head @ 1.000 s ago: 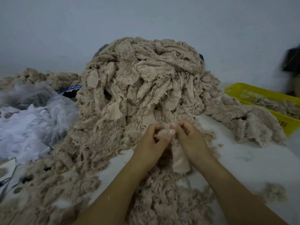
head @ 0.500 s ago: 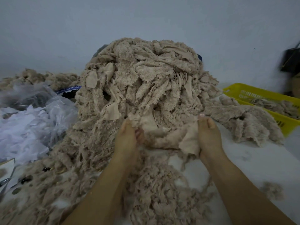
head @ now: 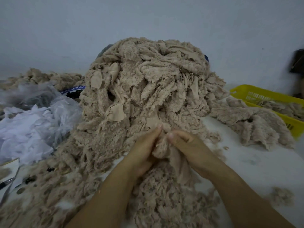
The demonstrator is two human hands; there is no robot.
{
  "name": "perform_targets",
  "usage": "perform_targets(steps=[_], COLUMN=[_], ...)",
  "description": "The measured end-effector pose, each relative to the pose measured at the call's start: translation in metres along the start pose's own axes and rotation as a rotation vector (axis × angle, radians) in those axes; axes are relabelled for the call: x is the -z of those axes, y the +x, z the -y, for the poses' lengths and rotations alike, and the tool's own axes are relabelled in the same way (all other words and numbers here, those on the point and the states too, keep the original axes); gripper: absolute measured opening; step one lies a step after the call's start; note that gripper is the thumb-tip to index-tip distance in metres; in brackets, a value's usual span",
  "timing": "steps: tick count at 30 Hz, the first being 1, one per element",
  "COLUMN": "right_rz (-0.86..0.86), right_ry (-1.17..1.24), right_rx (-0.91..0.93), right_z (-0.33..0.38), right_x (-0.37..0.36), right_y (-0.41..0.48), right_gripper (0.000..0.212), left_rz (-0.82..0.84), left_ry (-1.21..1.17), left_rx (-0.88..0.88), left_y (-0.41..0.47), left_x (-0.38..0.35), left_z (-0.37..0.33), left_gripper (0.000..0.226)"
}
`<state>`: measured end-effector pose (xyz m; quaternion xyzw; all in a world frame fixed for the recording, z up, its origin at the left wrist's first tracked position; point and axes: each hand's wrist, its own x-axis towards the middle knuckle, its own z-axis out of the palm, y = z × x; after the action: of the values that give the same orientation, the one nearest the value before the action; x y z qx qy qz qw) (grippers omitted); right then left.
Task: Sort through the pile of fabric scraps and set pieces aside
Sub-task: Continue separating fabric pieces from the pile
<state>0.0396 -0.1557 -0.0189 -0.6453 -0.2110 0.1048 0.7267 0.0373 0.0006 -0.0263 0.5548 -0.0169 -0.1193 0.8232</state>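
**2 hands gripping 1 beige scrap at the foot of the pile**

The person's left hand and right hand are meeting just in front of the big mound. Both are curling their fingers round 1 bunched beige fleecy fabric scrap. The left hand is pressing its fingertips against the top of the scrap from the left. The right hand is closing over it from the right, with a nail showing. A smooth tan flap is hanging down between the 2 wrists. Beneath the forearms, a low spread of loose beige scraps is covering the near part of the white table.

Directly behind the hands, the tall pile of beige fleecy and smooth fabric scraps is rising against the pale grey wall. To its right, a smaller flat heap of beige fleece is lying on the table. Its far edge is sitting beside a yellow slotted plastic basket, which is holding more beige pieces. A small beige tuft is lying alone on the table near the right forearm.

To the left of the pile, a crumpled clear plastic bag of white fabric pieces is sitting on the table. Behind it, another low beige heap is stretching along the wall. A dark blurred object is showing at the right edge; what it is cannot be told.
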Motion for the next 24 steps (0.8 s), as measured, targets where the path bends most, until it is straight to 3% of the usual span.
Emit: perform_targets(steps=[5,11,15,19,24], right_rz=[0.137,0.060,-0.078,-0.105,-0.044], right_ry=[-0.202,-0.277,-0.491,-0.609,-0.801], right_rx=[-0.017,-0.058,-0.049,0.063,0.150], right_z=[0.003,-0.002,-0.010,-0.014,-0.020], right_x=[-0.006,0.010,0.013,0.007,-0.007], right_y=[-0.002,0.001,0.004,0.007,0.011], right_gripper=[0.026,0.047,0.037,0.004,0.016], left_rz=[-0.094,-0.197,-0.195,-0.148,-0.040], left_ry=[-0.294,-0.564,-0.663,-0.410,-0.068], left_rx=[-0.039,-0.135,-0.179,-0.186,-0.115], left_y=[0.002,0.004,0.004,0.003,-0.004], left_x=[0.009,0.018,0.024,0.014,-0.006], left_z=[-0.010,-0.015,-0.019,-0.016,0.003], left_gripper=[0.032,0.038,0.040,0.046,0.039])
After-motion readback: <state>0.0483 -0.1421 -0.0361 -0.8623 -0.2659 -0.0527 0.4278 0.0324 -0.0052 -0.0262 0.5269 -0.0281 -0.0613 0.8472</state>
